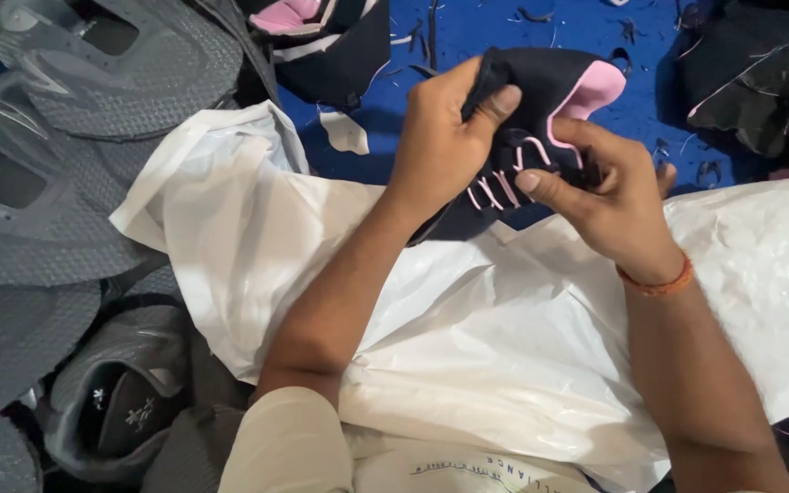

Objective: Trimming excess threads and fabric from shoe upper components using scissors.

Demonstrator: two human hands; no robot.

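Grey uppers (pixel 57 183): we see a heap of flat grey mesh shoe uppers along the far left, overlapping one another.
White sheet (pixel 468 347): a crumpled white plastic sheet lies across our lap, beneath both forearms.
Left hand (pixel 440 137): closed on the near side of the dark shoe upper, thumb pressed on the fabric.
Dark shoe upper (pixel 550 87): navy with a pink lining and pink laces, held up between both hands over the blue surface (pixel 504 27), just above the sheet's far edge.
Pink laces (pixel 504 183): threaded in short loops across the front, between our two hands.
Right hand (pixel 604 196): fingers curled into the upper at the laces, pinching there; an orange thread band sits at the wrist.
Dark pieces (pixel 760 82): more navy uppers lie at the far right.
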